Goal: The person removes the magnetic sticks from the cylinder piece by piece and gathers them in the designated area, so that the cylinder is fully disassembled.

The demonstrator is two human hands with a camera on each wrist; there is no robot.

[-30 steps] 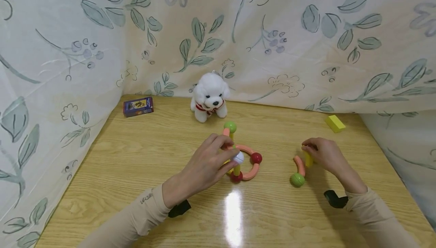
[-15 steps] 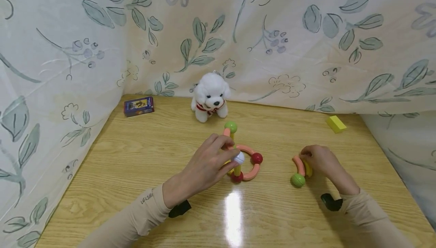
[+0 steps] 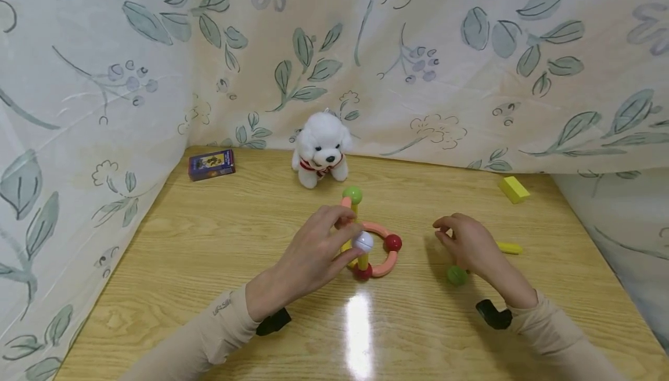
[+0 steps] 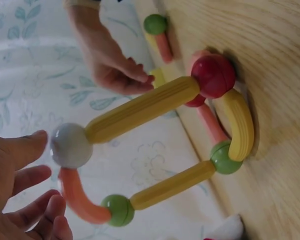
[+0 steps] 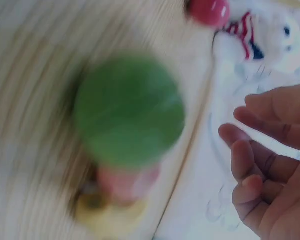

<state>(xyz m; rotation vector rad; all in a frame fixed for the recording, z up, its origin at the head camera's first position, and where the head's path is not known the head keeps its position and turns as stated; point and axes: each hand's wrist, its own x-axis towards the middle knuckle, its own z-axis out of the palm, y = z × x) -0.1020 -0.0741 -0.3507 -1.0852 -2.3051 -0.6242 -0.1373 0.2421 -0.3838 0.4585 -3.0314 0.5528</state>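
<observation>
Head view: on the table [image 3: 251, 212] stands a frame [image 4: 142, 109] of rods and balls, in front of a dog [image 3: 323, 146]. The left hand [image 3: 310, 247], fingers parted, is just beside its white ball [image 4: 71, 145]; the right hand [image 3: 473, 247], fingers loosely bent, holding nothing, is near a green ball [image 5: 130, 110].

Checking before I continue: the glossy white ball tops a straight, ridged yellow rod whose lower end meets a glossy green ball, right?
The lower end is wrong: that ridged yellow rod meets a glossy red ball, as the left wrist view shows; the white ball does top it.
</observation>
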